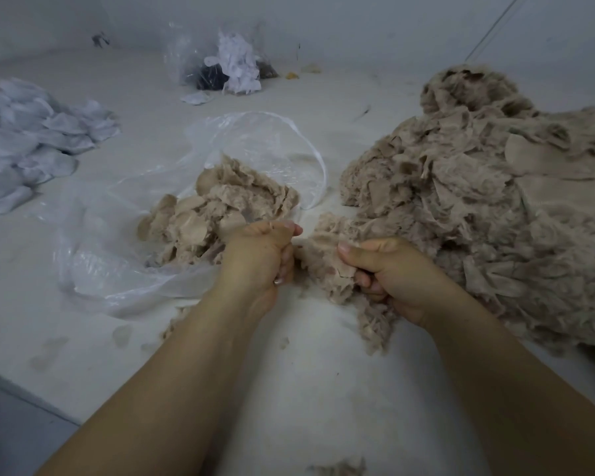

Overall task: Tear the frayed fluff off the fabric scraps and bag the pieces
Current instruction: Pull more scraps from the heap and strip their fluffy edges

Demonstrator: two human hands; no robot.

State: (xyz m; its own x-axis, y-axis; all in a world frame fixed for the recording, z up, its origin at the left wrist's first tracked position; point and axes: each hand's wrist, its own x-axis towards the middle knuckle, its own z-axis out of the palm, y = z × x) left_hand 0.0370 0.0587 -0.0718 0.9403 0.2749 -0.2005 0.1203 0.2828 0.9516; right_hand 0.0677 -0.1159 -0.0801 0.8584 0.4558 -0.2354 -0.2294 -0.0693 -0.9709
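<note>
- Hands at work mid-tear: left hand (265, 250) fisted, fingers curled round one end of a beige, fluffy, frayed fabric scrap (327, 259); right hand (389, 273) grips the other end w/ thumb on top, fingers curled under.
- Scene: scrap sits near centre, held just above the white table surface (289, 389), between the clear crumpled plastic bag (145, 235) at left and the big beige heap of unsorted scraps (478, 207) at right.
- Orientation: scrap's long axis runs roughly left-right between the fists; a ragged tail of fluff hangs toward the near side, below the right hand.
- Step, as judged: pulling fluff off before bagging. Best done w/ grips close together, short sharp pull apart along that axis, so only fluff parts.
- Bag: mouth faces right and far, beige cleaned pieces (220, 207) already inside; drop is a short move left.
- Background: pale grey-white fabric pile (31, 139) far left; second clear bag of white scraps (227, 63) far centre.
</note>
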